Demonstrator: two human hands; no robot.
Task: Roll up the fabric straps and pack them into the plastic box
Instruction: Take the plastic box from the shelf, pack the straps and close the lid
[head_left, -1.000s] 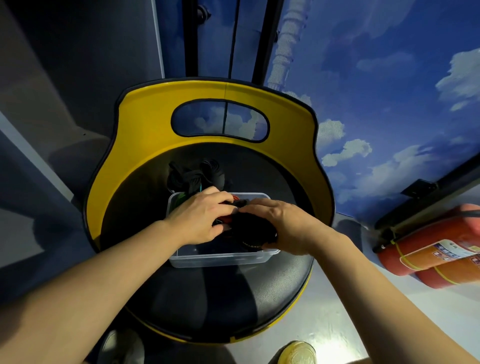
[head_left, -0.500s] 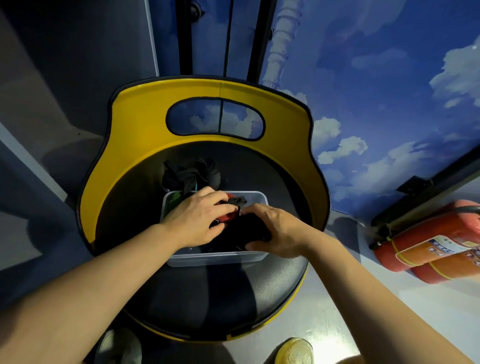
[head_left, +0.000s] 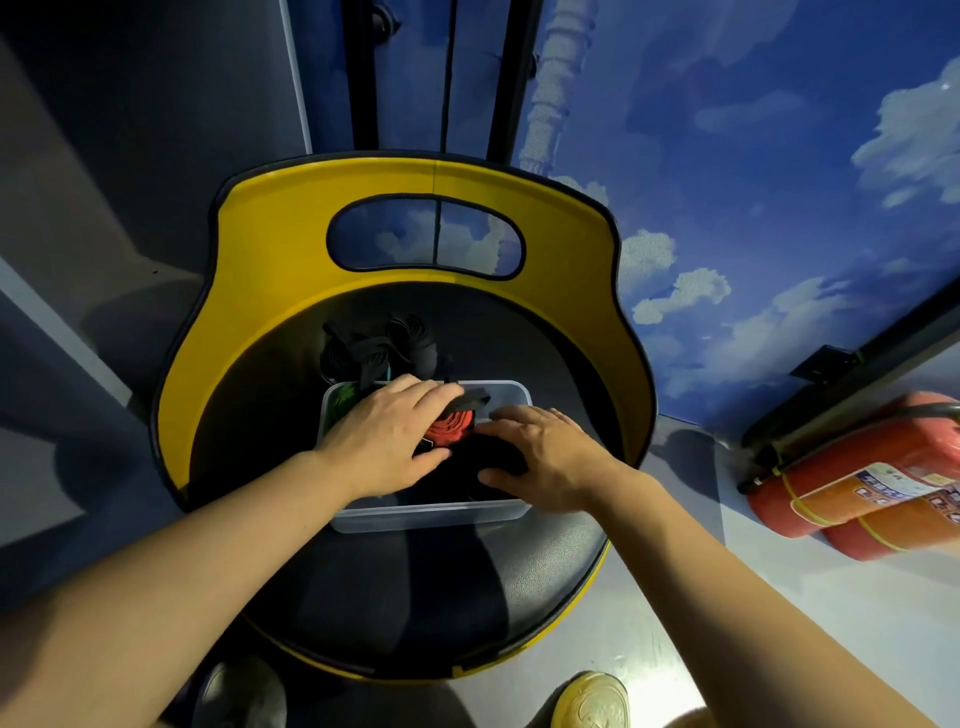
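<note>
Both hands press into the clear rectangular plastic box (head_left: 431, 517): left hand (head_left: 387, 441) lies flat on the rolled red fabric strap (head_left: 451, 427), right hand (head_left: 540, 454) curls its grip around a black roll (head_left: 467, 467), likely seating them snugly.

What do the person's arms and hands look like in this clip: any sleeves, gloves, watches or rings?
Both forearms are bare as far as the frame shows, with no sleeves in view. The left hand and right hand wear no gloves, and no watch or wristband shows. A ring cannot be made out.
</note>
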